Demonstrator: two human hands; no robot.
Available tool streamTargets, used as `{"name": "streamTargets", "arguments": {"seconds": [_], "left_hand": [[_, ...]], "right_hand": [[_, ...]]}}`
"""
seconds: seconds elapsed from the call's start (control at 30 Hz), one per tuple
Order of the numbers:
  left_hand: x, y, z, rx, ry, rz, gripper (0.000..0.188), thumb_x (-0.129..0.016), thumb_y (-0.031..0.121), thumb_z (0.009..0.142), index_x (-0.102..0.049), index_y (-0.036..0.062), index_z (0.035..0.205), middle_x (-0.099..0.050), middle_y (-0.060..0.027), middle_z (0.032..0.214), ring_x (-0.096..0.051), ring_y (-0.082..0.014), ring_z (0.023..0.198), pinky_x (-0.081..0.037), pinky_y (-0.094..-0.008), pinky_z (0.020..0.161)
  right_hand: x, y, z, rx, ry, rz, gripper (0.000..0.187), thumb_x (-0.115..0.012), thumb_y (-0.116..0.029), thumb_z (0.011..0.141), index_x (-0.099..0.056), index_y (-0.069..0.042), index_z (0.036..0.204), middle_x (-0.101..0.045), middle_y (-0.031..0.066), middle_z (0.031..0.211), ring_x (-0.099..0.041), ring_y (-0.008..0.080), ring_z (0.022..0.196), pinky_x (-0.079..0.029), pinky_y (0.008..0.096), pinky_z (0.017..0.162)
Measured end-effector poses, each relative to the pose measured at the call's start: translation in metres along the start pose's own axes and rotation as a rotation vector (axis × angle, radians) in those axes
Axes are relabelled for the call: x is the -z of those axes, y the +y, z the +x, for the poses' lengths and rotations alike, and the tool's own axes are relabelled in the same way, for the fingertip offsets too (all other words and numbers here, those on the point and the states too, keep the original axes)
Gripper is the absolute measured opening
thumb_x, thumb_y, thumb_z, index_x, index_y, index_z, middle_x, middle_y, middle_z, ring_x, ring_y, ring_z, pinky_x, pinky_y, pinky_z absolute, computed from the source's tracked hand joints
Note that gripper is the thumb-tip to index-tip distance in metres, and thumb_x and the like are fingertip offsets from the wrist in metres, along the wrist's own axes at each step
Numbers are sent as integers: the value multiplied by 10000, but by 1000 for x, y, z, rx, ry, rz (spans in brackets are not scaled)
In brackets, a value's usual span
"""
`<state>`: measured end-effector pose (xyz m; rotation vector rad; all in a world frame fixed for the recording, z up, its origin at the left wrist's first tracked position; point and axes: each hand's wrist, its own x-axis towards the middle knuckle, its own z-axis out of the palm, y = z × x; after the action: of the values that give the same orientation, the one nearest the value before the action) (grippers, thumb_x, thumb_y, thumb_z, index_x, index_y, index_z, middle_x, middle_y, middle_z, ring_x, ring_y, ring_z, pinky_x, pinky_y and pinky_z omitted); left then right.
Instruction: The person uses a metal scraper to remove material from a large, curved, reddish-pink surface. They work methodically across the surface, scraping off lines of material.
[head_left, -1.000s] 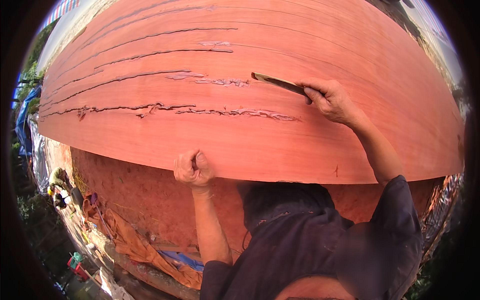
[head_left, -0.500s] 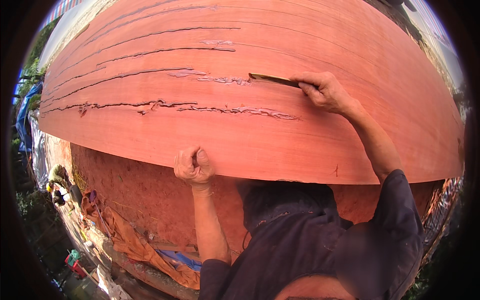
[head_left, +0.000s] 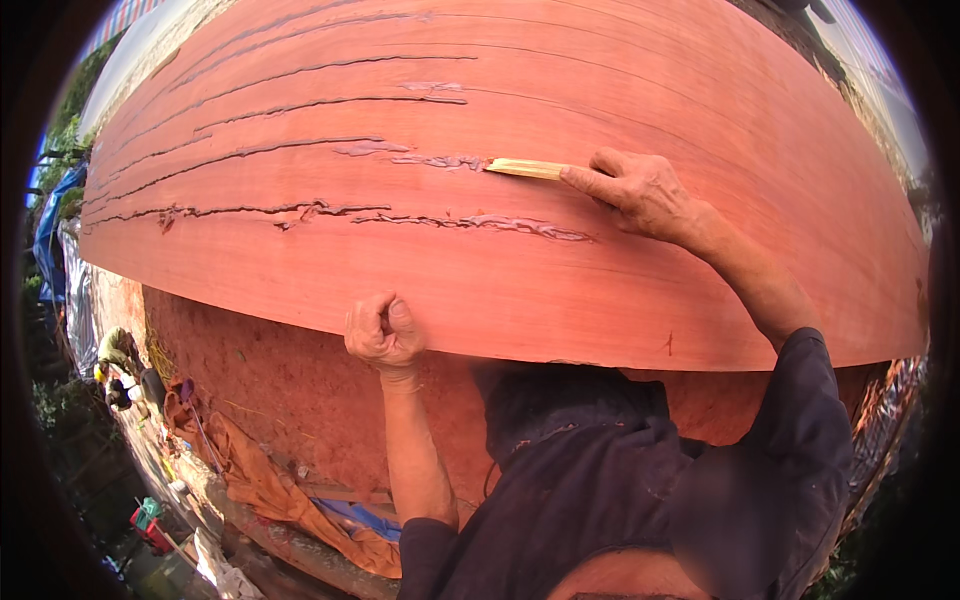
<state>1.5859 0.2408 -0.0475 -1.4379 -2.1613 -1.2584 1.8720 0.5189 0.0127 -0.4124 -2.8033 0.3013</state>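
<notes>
A large curved reddish wooden slab lies in front of me, with long dark cracks along its left part. My right hand grips a narrow, flat strip of pale yellow bamboo or wood. The strip's tip touches the right end of a ragged line of purplish-grey filler in one crack. Nearer to me, a second crack carries a longer smear of similar filler. My left hand rests at the slab's near edge, its fingers curled into a loose fist with nothing visible in it.
Reddish ground lies below the slab's near edge. At the lower left are a crumpled orange-brown cloth and a blue sheet. Another person is bent over farther left, near blue and silvery tarps.
My right hand has rolled over, so the strip shows its pale yellow side instead of a dark one. Its tip has shifted slightly left and down. My left hand is practically still.
</notes>
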Motion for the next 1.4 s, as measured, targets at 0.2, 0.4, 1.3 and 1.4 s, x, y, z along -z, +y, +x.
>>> {"name": "streamTargets", "arguments": {"seconds": [0.2, 0.4, 1.3, 1.4], "left_hand": [[0, -3, -2, 7, 5, 2, 245, -641, 262, 999, -706, 50, 896, -610, -39, 734, -524, -167, 578, -388, -308, 521], [-1, -7, -3, -12, 10, -2, 255, -641, 273, 997, -709, 49, 894, -607, -42, 726, -515, -170, 570, -375, -313, 516], [-3, 2, -1, 47, 31, -58, 238, -687, 315, 958, -693, 101, 856, -603, -32, 693, -543, -229, 599, -428, -367, 591], [-4, 1, -1, 49, 37, -56, 243, -689, 321, 959, -697, 99, 861, -607, -28, 696, -541, -220, 596, -422, -360, 583]], "right_hand": [[-9, 19, -5, 35, 43, 38, 576, -649, 11, 817, -652, -201, 1352, -620, 93, 917, -617, 288, 687, -492, 396, 563], [0, 12, -18, -45, -50, 37, 558, -649, 10, 827, -663, -187, 1349, -610, 107, 906, -600, 296, 680, -481, 406, 571], [-1, -25, 9, -655, -108, 904, 347, -578, -108, 1009, -708, -2, 1312, -733, 41, 937, -625, 110, 770, -529, 296, 722], [-6, -24, 11, -630, -33, 934, 350, -613, -124, 991, -717, 9, 1297, -779, 92, 1090, -678, 129, 904, -541, 288, 824]]}}
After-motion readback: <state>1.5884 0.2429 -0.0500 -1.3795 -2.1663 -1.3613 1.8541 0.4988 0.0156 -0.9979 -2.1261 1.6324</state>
